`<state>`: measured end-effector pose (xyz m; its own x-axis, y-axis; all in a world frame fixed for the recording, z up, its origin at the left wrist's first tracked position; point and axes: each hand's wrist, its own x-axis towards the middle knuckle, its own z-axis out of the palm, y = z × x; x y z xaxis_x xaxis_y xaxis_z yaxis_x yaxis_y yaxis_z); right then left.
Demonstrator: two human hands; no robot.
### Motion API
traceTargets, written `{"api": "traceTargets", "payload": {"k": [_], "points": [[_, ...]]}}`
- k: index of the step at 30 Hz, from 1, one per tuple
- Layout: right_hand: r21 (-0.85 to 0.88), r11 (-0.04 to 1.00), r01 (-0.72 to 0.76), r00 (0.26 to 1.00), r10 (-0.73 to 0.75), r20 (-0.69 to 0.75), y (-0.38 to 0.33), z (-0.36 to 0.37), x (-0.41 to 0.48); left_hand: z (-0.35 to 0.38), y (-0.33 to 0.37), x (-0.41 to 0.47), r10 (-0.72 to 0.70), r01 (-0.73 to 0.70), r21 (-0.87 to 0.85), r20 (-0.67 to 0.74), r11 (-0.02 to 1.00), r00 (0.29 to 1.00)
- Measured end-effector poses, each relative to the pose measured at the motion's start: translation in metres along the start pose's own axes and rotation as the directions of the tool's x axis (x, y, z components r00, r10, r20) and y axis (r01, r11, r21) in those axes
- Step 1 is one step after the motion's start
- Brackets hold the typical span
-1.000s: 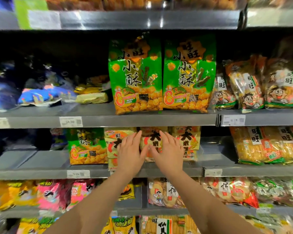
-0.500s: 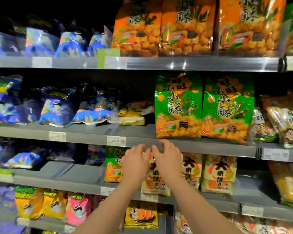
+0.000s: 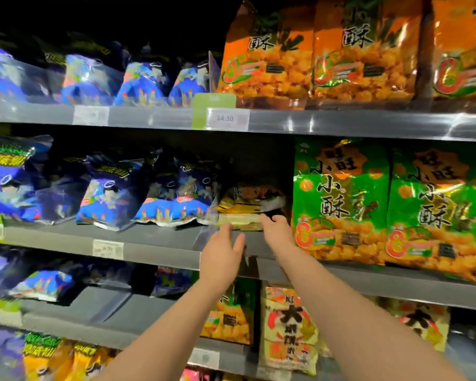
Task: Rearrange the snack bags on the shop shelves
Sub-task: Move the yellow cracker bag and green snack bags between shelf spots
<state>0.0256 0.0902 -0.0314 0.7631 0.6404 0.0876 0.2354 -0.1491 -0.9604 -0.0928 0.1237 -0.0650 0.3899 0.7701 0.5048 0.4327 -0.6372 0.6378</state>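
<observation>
L hand [image 3: 222, 253], R hand [image 3: 277, 231] open, empty, at yellow pack [image 3: 239, 214], green 小酥 bags [image 3: 341, 199] beside, 14.50 tag [image 3: 227, 118]

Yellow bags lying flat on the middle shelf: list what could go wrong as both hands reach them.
1. The right hand is close beside the upright green bag; a pull could tip it forward off the shelf.
2. The yellow bags are stacked; dragging the lower one may spill the upper.
3. Leaning blue bags alongside might slump into the gap.
</observation>
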Motion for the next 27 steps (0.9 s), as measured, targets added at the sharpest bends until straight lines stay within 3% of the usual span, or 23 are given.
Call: {"api": "traceTargets", "payload": {"k": [3, 5, 11, 15, 22, 27], "points": [[0.232, 0.960, -0.156, 0.986, 0.164, -0.015, 0.009, 0.015, 0.052, 0.004, -0.010, 0.008, 0.043, -0.043, -0.002, 0.025, 0.999, 0.999], [0.283, 0.945, -0.162, 0.978, 0.192, -0.082, -0.004, 0.017, 0.048, 0.006, -0.016, 0.015, 0.059, -0.059, -0.013, 0.028, 0.998, 0.998], [0.095, 0.994, -0.049, 0.990, 0.061, -0.126, -0.005, 0.024, 0.057, 0.011, -0.022, 0.024, 0.080, -0.080, -0.010, 0.005, 0.997, 0.997], [0.046, 0.996, -0.076, 0.994, 0.080, -0.078, -0.009, 0.026, 0.070, 0.007, -0.023, 0.029, 0.081, -0.081, 0.000, -0.020, 0.997, 0.997], [0.323, 0.945, -0.050, 0.991, 0.088, -0.104, -0.013, 0.029, 0.064, 0.005, -0.024, 0.028, 0.081, -0.082, -0.033, -0.019, 0.996, 0.997], [0.436, 0.898, 0.066, 0.989, 0.001, -0.151, -0.029, 0.018, 0.050, 0.006, -0.019, 0.025, 0.084, -0.084, -0.025, -0.033, 0.996, 0.996]]}}
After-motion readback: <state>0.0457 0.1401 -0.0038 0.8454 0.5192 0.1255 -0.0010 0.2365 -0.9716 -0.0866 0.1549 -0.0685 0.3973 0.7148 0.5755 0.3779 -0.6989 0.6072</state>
